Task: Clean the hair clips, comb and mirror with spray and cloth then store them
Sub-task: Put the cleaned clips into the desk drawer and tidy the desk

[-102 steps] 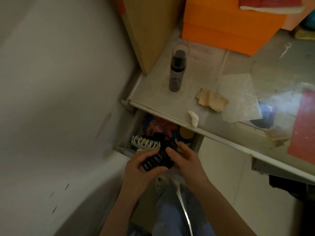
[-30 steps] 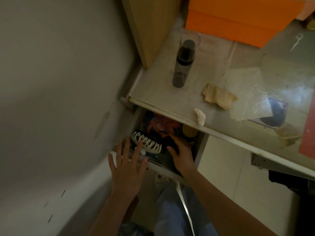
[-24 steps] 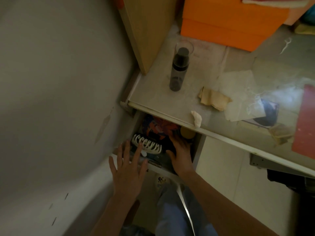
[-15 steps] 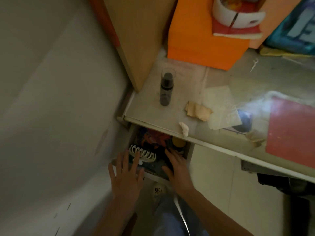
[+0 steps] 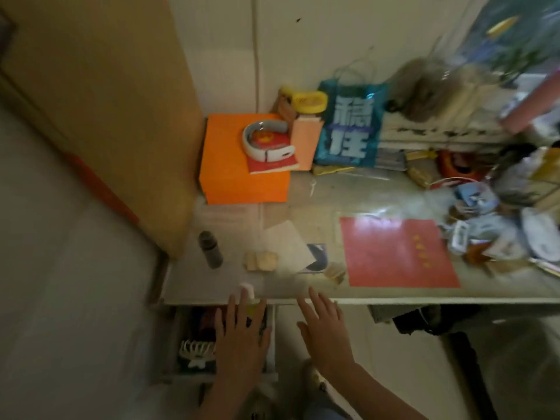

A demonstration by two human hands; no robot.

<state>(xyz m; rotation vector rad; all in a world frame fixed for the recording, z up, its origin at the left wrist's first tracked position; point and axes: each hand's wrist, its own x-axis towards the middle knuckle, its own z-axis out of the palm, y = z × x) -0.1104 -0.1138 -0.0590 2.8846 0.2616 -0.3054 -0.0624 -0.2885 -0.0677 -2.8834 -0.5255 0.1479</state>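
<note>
Both hands flat and empty at the open drawer, storing nearly done.

Using the drawer (image 5: 169, 344) as landmark: the left hand (image 5: 242, 338) lies over it, fingers straight and spread, holding nothing; the right hand (image 5: 325, 331), likewise spread and empty, hovers just right of it. The white hair clip (image 5: 197, 350) lies inside, left of the left hand. To close well, I judge both palms should push the front evenly, fingers clear of the desk edge. Beyond the drawer, on the desk, stand the spray bottle (image 5: 210, 249) and folded cloth (image 5: 262, 261). Half a second ago the right hand was inside the drawer; now it is out.
</note>
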